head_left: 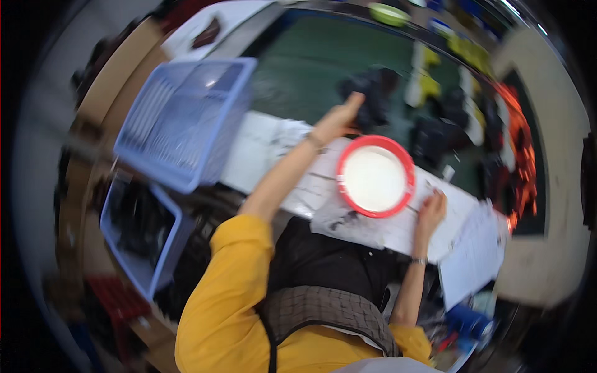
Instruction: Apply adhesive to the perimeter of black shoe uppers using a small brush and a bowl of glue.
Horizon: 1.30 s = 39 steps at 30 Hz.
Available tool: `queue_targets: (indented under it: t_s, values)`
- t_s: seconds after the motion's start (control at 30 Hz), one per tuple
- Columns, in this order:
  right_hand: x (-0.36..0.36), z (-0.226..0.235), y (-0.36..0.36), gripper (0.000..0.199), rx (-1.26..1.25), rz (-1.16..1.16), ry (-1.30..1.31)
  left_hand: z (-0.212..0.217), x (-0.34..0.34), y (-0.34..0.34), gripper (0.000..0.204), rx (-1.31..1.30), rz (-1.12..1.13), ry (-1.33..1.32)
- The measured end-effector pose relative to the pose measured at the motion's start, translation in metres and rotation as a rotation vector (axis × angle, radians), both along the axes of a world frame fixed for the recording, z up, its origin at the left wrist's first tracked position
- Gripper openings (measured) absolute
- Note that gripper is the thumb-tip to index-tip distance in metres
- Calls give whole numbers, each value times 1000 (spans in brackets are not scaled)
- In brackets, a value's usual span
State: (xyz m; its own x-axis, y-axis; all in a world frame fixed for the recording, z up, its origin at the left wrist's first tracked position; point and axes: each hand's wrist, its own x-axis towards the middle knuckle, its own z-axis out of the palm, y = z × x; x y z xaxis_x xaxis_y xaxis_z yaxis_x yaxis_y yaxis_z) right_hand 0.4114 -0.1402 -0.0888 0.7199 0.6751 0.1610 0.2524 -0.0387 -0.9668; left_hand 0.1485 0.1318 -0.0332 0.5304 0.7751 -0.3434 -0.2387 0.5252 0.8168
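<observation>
My left hand point(339, 119) is closed on the edge of a dark, soft-looking black piece point(372, 93), just over the green work surface. Motion blur hides the piece's exact kind. Right of that hand and nearer to me stands a red-rimmed round bowl point(410, 180) with a smooth white filling point(373, 179). Beside the bowl, my right hand point(432, 212) has its fingers drawn together over the white papers; whatever they pinch is too blurred to name. A small white object point(448, 173) shows just beyond its fingertips.
At left stands an upper blue plastic basket point(214, 146); below it a second blue basket point(165, 273) contains dark pieces. More black pieces point(435, 138) and yellow-and-white pieces point(425, 78) lie on the green surface point(305, 68). Bright orange material point(521, 149) hangs at right. Papers point(476, 255) overhang the near edge.
</observation>
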Motion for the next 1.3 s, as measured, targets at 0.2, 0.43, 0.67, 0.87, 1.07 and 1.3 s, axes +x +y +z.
queue_targets:
  t_s: [0.2,0.43,0.67,0.87,1.07,1.3]
  values:
    - [0,8,-15,25,109,13,192,55,-17,-78,40,839,338,324]
    - [3,13,-4,33,-50,48,-269,108,-320,-227,13,1163,1350,1329]
    - [-4,37,-12,27,84,305,-69,5,-530,-301,107,268,493,2240]
    - [-9,53,-26,31,-14,337,-613,30,-522,-306,73,535,950,2168]
    - [-80,109,-86,28,-67,631,-506,172,-422,-323,47,1065,1244,1831]
    - [-270,65,47,65,55,657,-584,155,-232,-260,44,674,638,783]
